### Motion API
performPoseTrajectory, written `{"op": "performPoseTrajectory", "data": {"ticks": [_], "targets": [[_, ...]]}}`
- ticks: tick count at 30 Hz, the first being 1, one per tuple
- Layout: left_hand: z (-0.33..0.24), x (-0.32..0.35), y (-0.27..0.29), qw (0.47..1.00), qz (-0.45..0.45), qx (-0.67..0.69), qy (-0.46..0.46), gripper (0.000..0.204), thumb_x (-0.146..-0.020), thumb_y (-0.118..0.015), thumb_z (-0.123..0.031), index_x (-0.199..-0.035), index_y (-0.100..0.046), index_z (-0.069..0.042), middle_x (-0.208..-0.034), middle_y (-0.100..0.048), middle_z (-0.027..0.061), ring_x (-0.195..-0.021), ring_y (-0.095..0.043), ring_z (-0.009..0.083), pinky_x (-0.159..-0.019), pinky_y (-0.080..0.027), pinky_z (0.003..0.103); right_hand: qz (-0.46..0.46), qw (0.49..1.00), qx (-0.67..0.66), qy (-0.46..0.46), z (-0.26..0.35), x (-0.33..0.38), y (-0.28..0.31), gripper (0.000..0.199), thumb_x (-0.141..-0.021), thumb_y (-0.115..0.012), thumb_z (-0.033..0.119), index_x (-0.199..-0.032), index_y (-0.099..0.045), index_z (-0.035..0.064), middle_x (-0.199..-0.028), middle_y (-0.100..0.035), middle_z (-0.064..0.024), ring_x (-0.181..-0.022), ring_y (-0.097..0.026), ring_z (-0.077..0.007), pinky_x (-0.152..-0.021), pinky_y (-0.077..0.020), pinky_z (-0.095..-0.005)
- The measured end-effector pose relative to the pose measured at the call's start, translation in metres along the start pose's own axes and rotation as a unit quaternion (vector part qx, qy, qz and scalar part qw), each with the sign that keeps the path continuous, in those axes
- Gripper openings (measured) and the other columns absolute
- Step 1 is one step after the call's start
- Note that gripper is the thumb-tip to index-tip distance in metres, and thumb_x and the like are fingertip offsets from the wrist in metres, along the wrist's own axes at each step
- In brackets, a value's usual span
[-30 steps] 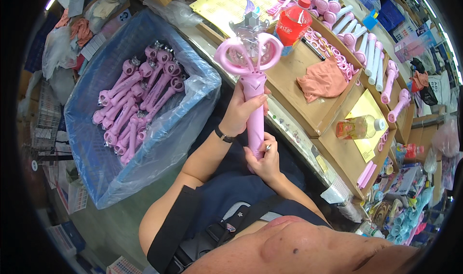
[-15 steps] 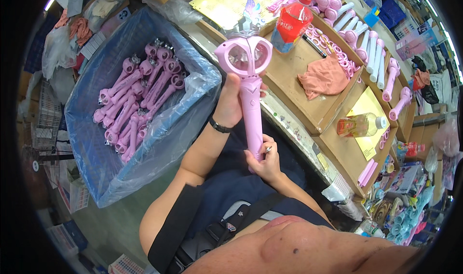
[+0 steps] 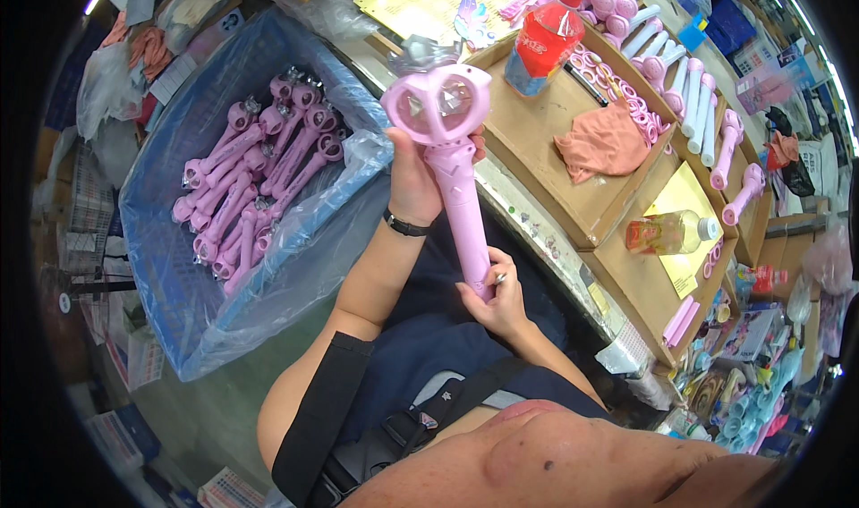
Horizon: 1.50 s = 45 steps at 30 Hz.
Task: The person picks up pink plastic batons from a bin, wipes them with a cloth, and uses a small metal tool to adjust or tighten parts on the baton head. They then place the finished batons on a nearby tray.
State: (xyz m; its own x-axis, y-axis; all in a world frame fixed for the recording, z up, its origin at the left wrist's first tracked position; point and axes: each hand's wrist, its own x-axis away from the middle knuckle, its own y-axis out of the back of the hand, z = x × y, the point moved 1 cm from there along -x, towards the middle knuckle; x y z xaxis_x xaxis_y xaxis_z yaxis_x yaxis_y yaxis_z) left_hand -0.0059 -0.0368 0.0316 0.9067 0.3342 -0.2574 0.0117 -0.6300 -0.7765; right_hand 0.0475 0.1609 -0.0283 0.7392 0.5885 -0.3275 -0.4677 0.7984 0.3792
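Observation:
A pink toy wand (image 3: 463, 195) is held tilted in front of me, its grey crown-shaped tip and clear-windowed round head at the top. My left hand (image 3: 419, 179) grips it just below the head, some of its fingers hidden behind the handle. Around the lower end of the handle my right hand (image 3: 499, 298) is closed, with a ring on one finger. To the left, a blue crate (image 3: 161, 266) lined with clear plastic contains several similar pink wands (image 3: 268, 173) in a pile.
On the bench at right, cardboard trays (image 3: 528, 173) hold a red-labelled bottle (image 3: 543, 43), a salmon cloth (image 3: 601, 141), pink rings and a bottle of yellowish drink (image 3: 673, 232). Wand parts (image 3: 698, 105) line the far side. Yellow paper sheets (image 3: 420, 7) lie at the back.
The wand's head has swung left and tilted, so the handle leans more. My left hand moved slightly left with it; both hands keep their hold.

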Motion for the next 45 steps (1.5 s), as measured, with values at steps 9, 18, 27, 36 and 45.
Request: {"op": "performPoseTrajectory", "data": {"ticks": [9,18,27,36,45], "targets": [[-0.001,-0.008,0.012,0.943,-0.217,-0.190,-0.168,0.058,-0.094,-0.055,-0.030,-0.138,-0.027,-0.002,-0.132,-0.038,0.0139,-0.115,-0.049,0.0222,-0.095,-0.045,0.035,0.026,0.990,0.006,-0.140,0.000,-0.004,0.014,0.041,-0.073,-0.073,0.014,-0.091,-0.038,0.0036,-0.096,-0.058,-0.0208,-0.070,-0.063,-0.0305,-0.060,-0.0516,-0.0378],[0.000,-0.011,0.020,0.921,-0.132,-0.321,-0.176,0.066,-0.086,-0.066,-0.010,-0.136,-0.027,0.005,-0.127,-0.045,0.0157,-0.110,-0.052,0.0195,-0.094,-0.045,0.031,0.022,0.989,0.128,-0.064,0.004,0.004,0.014,0.044,-0.071,-0.073,0.013,-0.098,-0.041,0.0023,-0.111,-0.059,-0.0208,-0.067,-0.064,-0.0309,-0.060,-0.0520,-0.0375],[0.004,-0.002,0.020,0.933,-0.101,-0.264,-0.224,0.071,-0.088,-0.065,-0.016,-0.143,-0.022,-0.004,-0.138,-0.038,0.0114,-0.120,-0.045,0.0203,-0.101,-0.038,0.035,-0.002,0.997,0.071,-0.042,0.001,0.006,0.023,0.040,-0.071,-0.075,0.015,-0.091,-0.043,0.0042,-0.105,-0.061,-0.0231,-0.061,-0.062,-0.0314,-0.056,-0.0510,-0.0349],[0.029,0.036,-0.003,0.987,0.015,0.098,0.125,0.102,-0.071,-0.049,-0.080,-0.132,-0.039,0.002,-0.093,-0.051,0.0090,-0.063,-0.048,0.0169,-0.056,-0.041,0.030,-0.063,0.988,0.126,-0.070,0.013,0.015,0.130,0.015,-0.088,-0.054,0.018,-0.079,-0.054,0.0068,-0.075,-0.054,-0.0126,-0.068,-0.055,-0.0328,-0.062,-0.0455,-0.0408],[0.027,0.032,0.006,0.981,0.052,0.133,0.128,0.094,-0.077,-0.052,-0.073,-0.131,-0.037,0.002,-0.101,-0.050,0.0116,-0.074,-0.051,0.0195,-0.067,-0.045,0.034,0.018,0.896,0.397,-0.196,-0.036,0.024,0.269,0.023,-0.087,-0.059,0.027,-0.097,-0.063,0.0068,-0.092,-0.060,-0.0141,-0.090,-0.058,-0.0316,-0.076,-0.0478,-0.0381]]}}
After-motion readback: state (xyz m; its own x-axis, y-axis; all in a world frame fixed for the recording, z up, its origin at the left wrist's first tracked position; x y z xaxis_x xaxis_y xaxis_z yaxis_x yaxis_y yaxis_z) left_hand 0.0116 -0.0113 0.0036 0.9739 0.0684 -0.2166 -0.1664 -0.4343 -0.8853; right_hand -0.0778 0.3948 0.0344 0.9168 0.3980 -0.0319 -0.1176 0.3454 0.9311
